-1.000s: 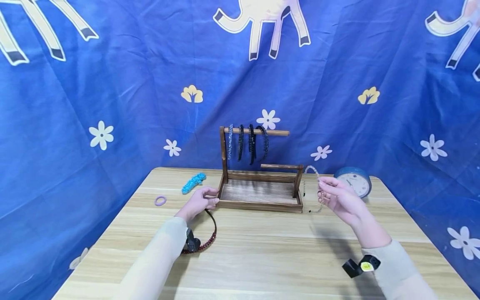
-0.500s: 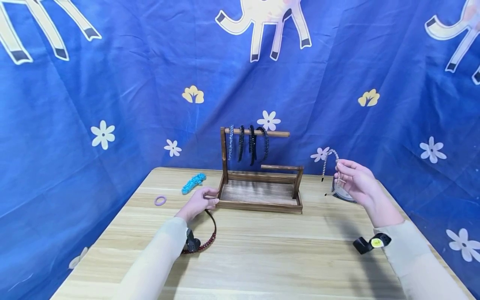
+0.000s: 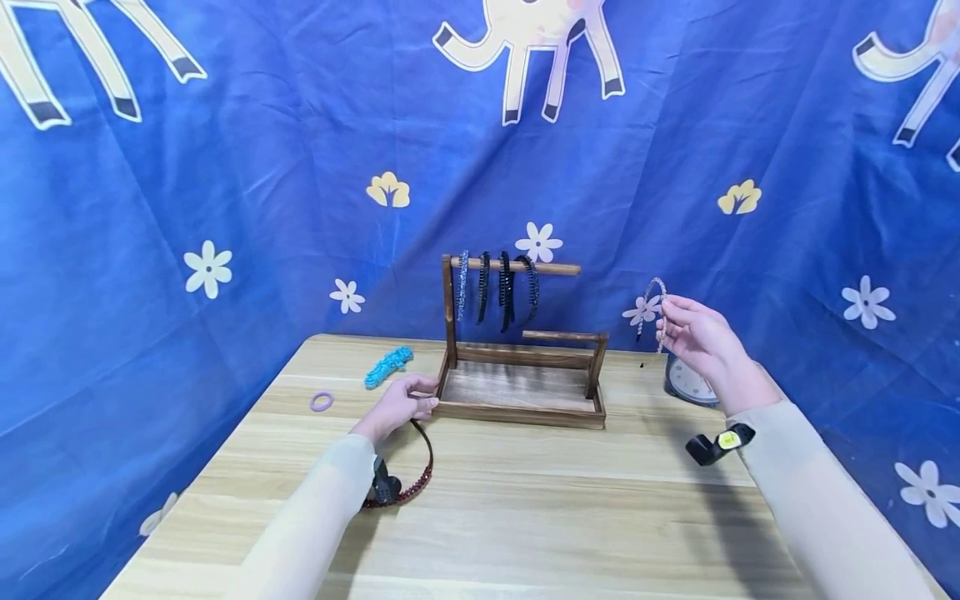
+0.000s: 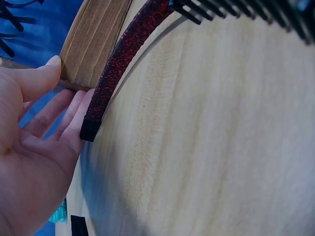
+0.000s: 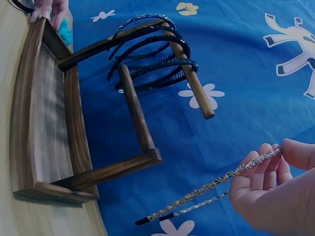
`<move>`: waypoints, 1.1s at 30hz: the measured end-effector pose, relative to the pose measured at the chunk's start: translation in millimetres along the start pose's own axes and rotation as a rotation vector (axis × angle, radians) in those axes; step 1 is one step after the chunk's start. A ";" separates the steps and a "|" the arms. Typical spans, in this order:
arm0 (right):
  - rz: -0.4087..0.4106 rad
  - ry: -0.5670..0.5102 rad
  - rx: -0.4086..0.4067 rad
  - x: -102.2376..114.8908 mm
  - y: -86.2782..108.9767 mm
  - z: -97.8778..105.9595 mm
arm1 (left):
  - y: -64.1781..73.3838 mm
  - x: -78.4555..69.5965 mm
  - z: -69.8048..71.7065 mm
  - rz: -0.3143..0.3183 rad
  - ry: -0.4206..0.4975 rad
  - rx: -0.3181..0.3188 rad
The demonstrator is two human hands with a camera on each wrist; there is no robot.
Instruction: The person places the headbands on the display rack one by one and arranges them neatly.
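Observation:
In the head view my right hand point(image 3: 701, 335) is raised at the right, pinching a silvery beaded headband point(image 3: 654, 287) near its curved top. Its two dark-tipped ends point(image 5: 142, 221) point away from the hand in the right wrist view. My left hand point(image 3: 401, 406) holds the left front corner of a brown wooden stand point(image 3: 517, 410), thumb on one side and fingers on another. Several dark and blue headbands point(image 3: 504, 287) hang on the stand's upper bar point(image 3: 558, 269). The lower bar point(image 3: 562, 335) carries nothing. Beneath my left wrist lies a red headband point(image 3: 423, 479), partly hidden.
A turquoise bundle of cord point(image 3: 388, 367) and a small purple ring point(image 3: 322, 402) lie left of the stand. A round blue clock point(image 3: 688, 385) stands behind my right hand, partly covered. A blue patterned cloth point(image 3: 300, 208) rises behind the table point(image 3: 525, 517).
My right hand lifted the beaded headband up and right, away from the table, then shifted slightly left and higher. The left hand and the stand stayed in place.

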State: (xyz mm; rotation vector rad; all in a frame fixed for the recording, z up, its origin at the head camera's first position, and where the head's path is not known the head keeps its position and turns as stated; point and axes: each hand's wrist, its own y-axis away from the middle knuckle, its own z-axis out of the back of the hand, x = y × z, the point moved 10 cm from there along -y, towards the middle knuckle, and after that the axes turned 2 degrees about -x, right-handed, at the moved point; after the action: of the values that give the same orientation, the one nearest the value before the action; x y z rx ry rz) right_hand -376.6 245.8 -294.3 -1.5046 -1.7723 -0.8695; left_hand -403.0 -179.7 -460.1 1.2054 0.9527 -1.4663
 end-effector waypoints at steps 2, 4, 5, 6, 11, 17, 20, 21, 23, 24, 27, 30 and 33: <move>-0.007 -0.011 -0.013 1.8 -4.1 -4.8 | 0.4 -0.2 0.1 -0.003 0.002 0.002; -0.012 -0.024 -0.021 4.1 -9.0 -9.8 | 1.1 -1.5 0.0 -0.006 0.007 0.001; -0.015 -0.030 -0.022 5.0 -11.8 -12.5 | 1.4 -2.1 -0.1 -0.007 0.007 0.002; -0.019 -0.039 -0.021 5.4 -14.6 -14.9 | 1.5 -1.9 0.1 -0.007 0.009 0.001; -0.017 -0.033 -0.017 5.5 -28.4 -25.0 | 2.4 -3.5 0.5 -0.001 0.004 -0.008; -0.005 0.037 -0.035 4.5 -41.5 -35.1 | 3.3 -4.0 -0.1 0.007 -0.008 -0.015; -0.008 0.051 -0.045 2.2 -48.7 -40.6 | 3.8 -3.0 0.9 0.007 -0.005 -0.021; -0.007 0.055 -0.048 1.5 -51.1 -42.6 | 3.9 -3.0 1.1 0.004 -0.007 -0.021; -0.004 0.060 -0.058 0.2 -56.4 -46.8 | 4.1 -3.5 0.9 -0.003 -0.011 -0.012; -0.004 0.055 -0.060 -0.7 -59.3 -49.2 | 4.1 -3.9 1.2 -0.006 -0.013 -0.011; -0.006 0.035 -0.058 -4.4 -67.1 -58.4 | 4.0 -4.5 3.5 -0.009 -0.011 -0.021; -0.011 0.021 -0.058 -9.5 -73.1 -66.9 | 4.2 -4.0 4.1 -0.001 -0.011 -0.027; -0.012 0.045 -0.065 -15.0 -76.4 -74.7 | 5.0 -3.9 2.2 -0.001 -0.013 -0.020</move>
State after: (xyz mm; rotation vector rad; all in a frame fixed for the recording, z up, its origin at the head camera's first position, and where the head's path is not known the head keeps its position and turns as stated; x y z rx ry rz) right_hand -446.0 166.9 -269.7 -1.5052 -1.7376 -0.9685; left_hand -398.4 -182.1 -455.9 1.1796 0.9570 -1.4600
